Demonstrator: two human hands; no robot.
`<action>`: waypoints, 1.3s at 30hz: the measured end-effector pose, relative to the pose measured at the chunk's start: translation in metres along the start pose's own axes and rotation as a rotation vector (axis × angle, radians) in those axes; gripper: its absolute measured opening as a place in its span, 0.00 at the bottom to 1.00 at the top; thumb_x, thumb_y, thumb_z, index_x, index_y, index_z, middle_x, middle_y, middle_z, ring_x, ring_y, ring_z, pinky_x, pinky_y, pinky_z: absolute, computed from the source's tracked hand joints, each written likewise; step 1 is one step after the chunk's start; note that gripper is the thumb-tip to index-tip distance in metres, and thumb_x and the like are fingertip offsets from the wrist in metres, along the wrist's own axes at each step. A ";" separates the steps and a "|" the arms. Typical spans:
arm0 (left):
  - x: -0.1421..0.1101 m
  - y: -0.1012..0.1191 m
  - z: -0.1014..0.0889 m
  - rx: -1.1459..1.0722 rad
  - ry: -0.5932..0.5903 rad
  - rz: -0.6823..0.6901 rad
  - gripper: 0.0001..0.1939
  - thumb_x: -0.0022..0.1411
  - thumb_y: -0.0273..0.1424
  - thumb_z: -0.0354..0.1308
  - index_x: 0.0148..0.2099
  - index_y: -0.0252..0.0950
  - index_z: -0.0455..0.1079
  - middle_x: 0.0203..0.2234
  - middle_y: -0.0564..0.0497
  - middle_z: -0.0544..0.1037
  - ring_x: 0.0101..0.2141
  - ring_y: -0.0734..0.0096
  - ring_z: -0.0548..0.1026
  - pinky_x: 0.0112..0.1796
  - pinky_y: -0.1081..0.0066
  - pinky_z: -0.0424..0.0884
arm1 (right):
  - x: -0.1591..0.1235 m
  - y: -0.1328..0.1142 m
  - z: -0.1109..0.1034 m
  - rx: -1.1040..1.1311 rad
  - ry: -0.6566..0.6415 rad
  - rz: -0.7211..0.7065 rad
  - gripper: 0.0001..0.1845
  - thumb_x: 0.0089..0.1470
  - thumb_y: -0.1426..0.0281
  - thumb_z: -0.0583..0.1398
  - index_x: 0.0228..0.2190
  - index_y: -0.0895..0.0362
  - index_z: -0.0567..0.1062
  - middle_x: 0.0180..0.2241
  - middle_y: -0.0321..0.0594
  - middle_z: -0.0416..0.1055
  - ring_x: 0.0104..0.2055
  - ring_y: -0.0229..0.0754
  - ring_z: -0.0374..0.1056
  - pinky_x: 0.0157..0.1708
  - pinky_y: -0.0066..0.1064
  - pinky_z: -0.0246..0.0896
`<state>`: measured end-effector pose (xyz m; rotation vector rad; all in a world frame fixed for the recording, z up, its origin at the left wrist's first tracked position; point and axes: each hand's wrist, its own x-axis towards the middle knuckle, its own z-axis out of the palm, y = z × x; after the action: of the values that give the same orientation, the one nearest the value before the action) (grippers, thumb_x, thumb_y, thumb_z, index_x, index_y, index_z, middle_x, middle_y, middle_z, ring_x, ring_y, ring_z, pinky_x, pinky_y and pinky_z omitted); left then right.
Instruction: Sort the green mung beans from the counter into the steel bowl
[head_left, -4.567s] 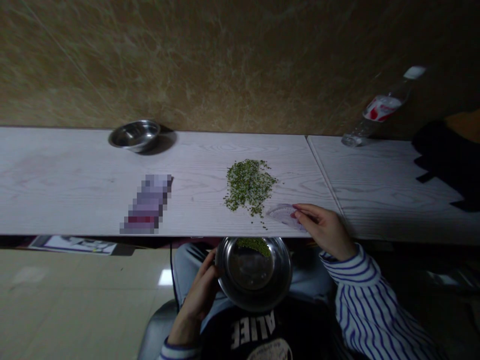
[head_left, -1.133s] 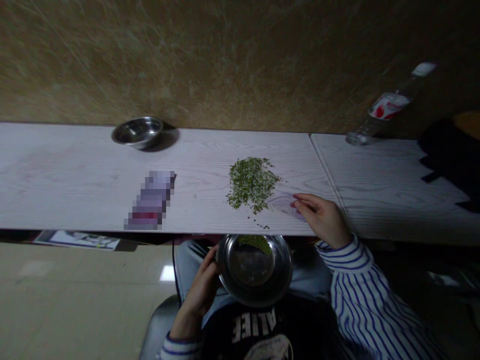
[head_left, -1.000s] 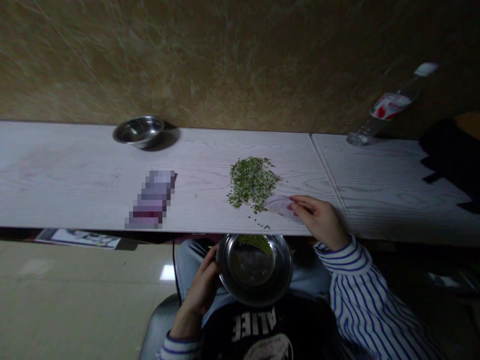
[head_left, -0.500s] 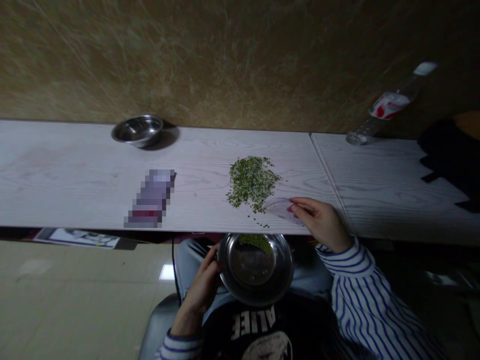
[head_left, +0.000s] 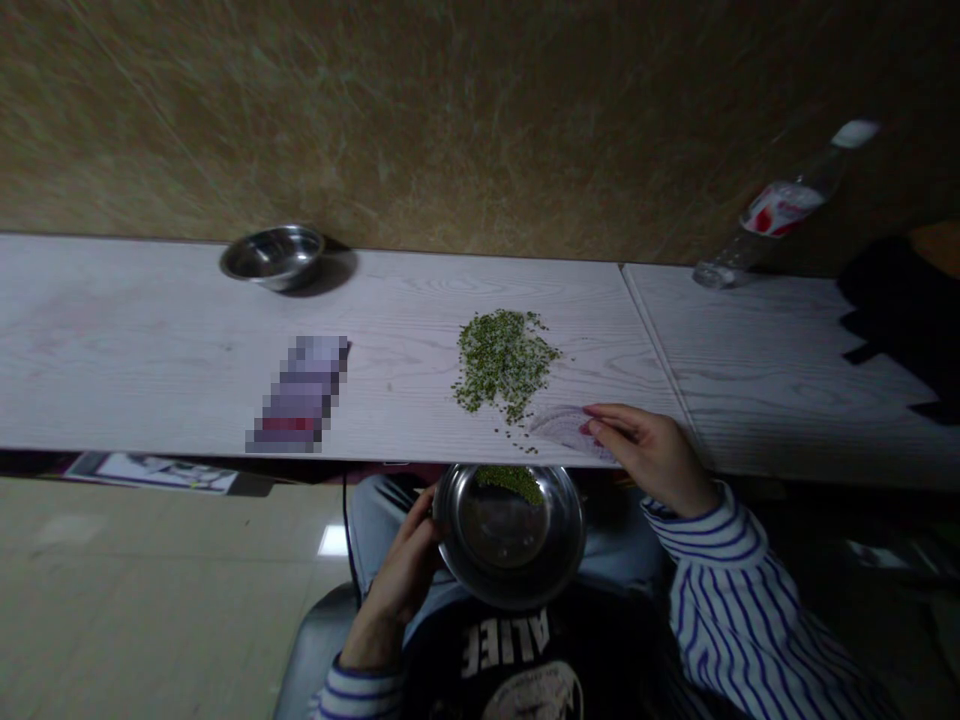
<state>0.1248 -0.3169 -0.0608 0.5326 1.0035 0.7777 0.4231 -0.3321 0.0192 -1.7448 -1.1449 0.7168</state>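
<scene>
My left hand [head_left: 409, 560] grips the left rim of a steel bowl [head_left: 495, 580], held over my lap just under the table's front edge. Small green beans [head_left: 508, 482], mung beans by their look, lie in the far part of that bowl. On the table a loose pile of the same green beans [head_left: 502, 362] is spread out, with a few strays near the edge. My right hand [head_left: 660, 455] pinches a clear plastic protractor [head_left: 562, 427] between thumb and fingers. The protractor is low over or on the tabletop, its curved side close to the pile's lower right.
A second steel bowl [head_left: 274, 258] stands at the back left by the wall. A pixelated flat purple object [head_left: 300, 395] lies left of the pile. A clear bottle [head_left: 780, 210] with a red-white label stands back right, beside a dark item [head_left: 892, 310]. A seam [head_left: 660, 355] crosses the table [head_left: 405, 390].
My right hand with the protractor moved up to the pile's edge, then back slightly toward me and right. A few stray beans have shifted near the front edge. My left hand keeps the bowl in place.
</scene>
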 end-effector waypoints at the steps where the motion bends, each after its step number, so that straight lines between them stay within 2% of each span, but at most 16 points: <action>1: 0.000 0.000 0.000 0.001 0.002 0.000 0.24 0.45 0.30 0.68 0.48 0.42 0.81 0.44 0.50 0.84 0.51 0.57 0.74 0.49 0.67 0.66 | 0.000 0.000 0.001 -0.003 -0.003 -0.005 0.17 0.49 0.61 0.65 0.37 0.59 0.83 0.35 0.49 0.83 0.40 0.52 0.80 0.45 0.45 0.76; 5: -0.003 0.002 0.000 -0.003 -0.001 -0.017 0.25 0.45 0.30 0.68 0.49 0.41 0.80 0.43 0.50 0.84 0.48 0.58 0.76 0.46 0.69 0.68 | -0.001 -0.001 0.005 0.005 -0.024 -0.021 0.15 0.49 0.63 0.64 0.37 0.58 0.83 0.35 0.48 0.83 0.40 0.51 0.80 0.47 0.46 0.76; 11: -0.004 0.002 -0.002 -0.002 0.007 -0.056 0.25 0.48 0.30 0.67 0.51 0.41 0.78 0.38 0.50 0.84 0.37 0.61 0.77 0.37 0.68 0.70 | -0.002 -0.002 0.013 0.004 -0.053 -0.058 0.15 0.51 0.63 0.64 0.38 0.57 0.84 0.36 0.47 0.84 0.39 0.49 0.80 0.45 0.43 0.76; 18: -0.003 0.003 -0.002 0.005 0.025 -0.049 0.27 0.47 0.30 0.67 0.52 0.39 0.78 0.42 0.48 0.84 0.43 0.59 0.77 0.40 0.68 0.70 | 0.001 0.004 0.009 -0.013 0.003 -0.047 0.15 0.52 0.61 0.66 0.38 0.57 0.84 0.35 0.47 0.84 0.39 0.50 0.80 0.44 0.43 0.77; 23: -0.002 0.002 -0.001 0.017 0.018 -0.056 0.27 0.47 0.30 0.67 0.52 0.40 0.78 0.40 0.49 0.84 0.42 0.58 0.77 0.41 0.66 0.69 | 0.003 0.004 0.000 0.000 0.050 -0.045 0.17 0.51 0.60 0.67 0.38 0.58 0.84 0.35 0.49 0.84 0.39 0.51 0.81 0.43 0.42 0.77; 27: -0.002 0.003 0.002 0.020 -0.008 -0.004 0.25 0.46 0.29 0.67 0.50 0.39 0.79 0.44 0.48 0.84 0.48 0.57 0.75 0.47 0.66 0.68 | 0.003 0.001 0.003 0.031 0.032 -0.038 0.17 0.51 0.60 0.67 0.39 0.58 0.83 0.35 0.48 0.84 0.37 0.51 0.81 0.42 0.42 0.77; 34: -0.004 0.004 -0.001 0.014 0.020 -0.030 0.26 0.47 0.28 0.66 0.51 0.41 0.79 0.44 0.49 0.83 0.47 0.56 0.76 0.45 0.66 0.68 | 0.005 -0.001 0.016 0.019 -0.008 -0.059 0.14 0.51 0.62 0.65 0.38 0.57 0.84 0.36 0.47 0.84 0.39 0.50 0.81 0.45 0.42 0.77; 39: -0.002 0.003 0.000 0.009 0.017 -0.016 0.25 0.45 0.29 0.66 0.50 0.39 0.80 0.43 0.49 0.84 0.47 0.57 0.75 0.46 0.67 0.67 | 0.000 -0.005 0.013 0.019 -0.019 -0.060 0.14 0.51 0.63 0.65 0.38 0.58 0.84 0.35 0.47 0.84 0.38 0.50 0.81 0.43 0.42 0.77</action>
<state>0.1234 -0.3171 -0.0574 0.5257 1.0264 0.7656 0.4103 -0.3264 0.0180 -1.6834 -1.1944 0.7066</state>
